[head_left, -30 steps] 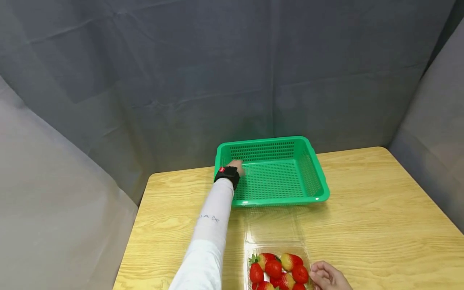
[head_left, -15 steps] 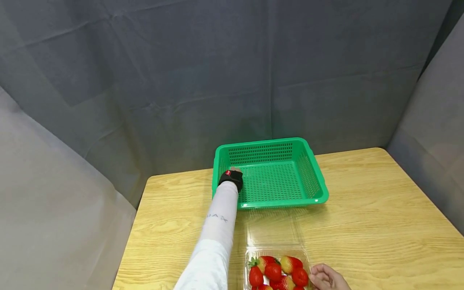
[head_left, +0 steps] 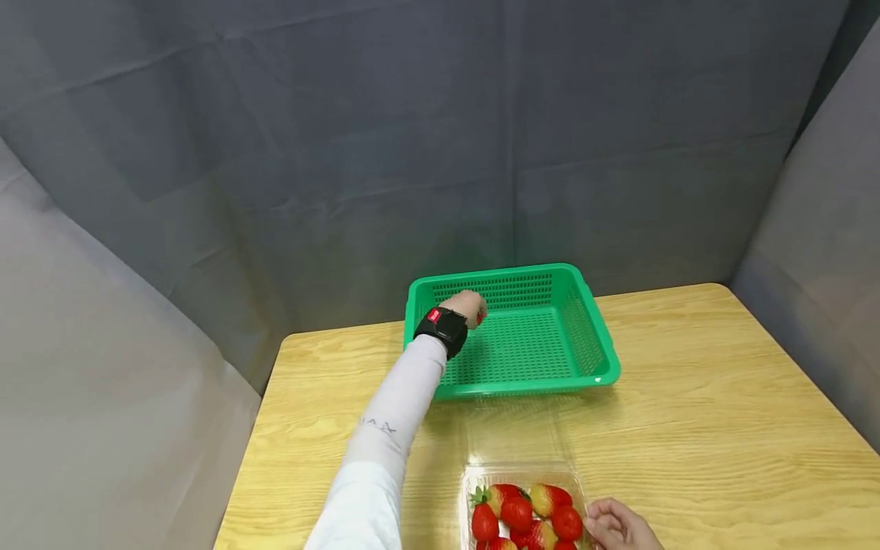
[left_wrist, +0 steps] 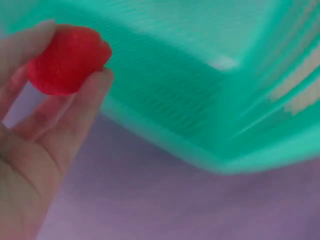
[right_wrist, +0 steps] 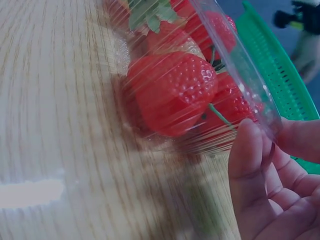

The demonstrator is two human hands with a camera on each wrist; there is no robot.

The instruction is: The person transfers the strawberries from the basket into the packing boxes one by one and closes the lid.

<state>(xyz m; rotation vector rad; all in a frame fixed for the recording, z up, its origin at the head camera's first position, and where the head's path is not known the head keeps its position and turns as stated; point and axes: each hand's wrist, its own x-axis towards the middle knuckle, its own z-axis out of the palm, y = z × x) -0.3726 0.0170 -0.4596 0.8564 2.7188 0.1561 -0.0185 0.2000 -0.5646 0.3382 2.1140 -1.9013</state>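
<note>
My left hand (head_left: 466, 305) is over the left part of a green plastic basket (head_left: 600, 374), pinching a red strawberry (left_wrist: 70, 60) between thumb and fingers. Only a speck of that fruit shows past the fingers in the head view. At the bottom of the head view lies a clear plastic box (head_left: 529, 473) with several strawberries (head_left: 517, 513) inside. My right hand (head_left: 622, 525) pinches the right rim of this box with thumb and fingertips; the right wrist view shows the grip close up, with strawberries (right_wrist: 175, 92) behind the clear wall.
Between the box and the basket, the box's clear lid (head_left: 516, 431) lies folded back on the wooden table (head_left: 722, 397). Behind the table hangs a dark grey cloth (head_left: 385, 153), and lighter cloth walls (head_left: 103, 382) stand at both sides.
My left hand dipped lower in the basket, then rose and shifted right, and a bit of red now shows at its fingers. The right hand stays at the box's rim.
</note>
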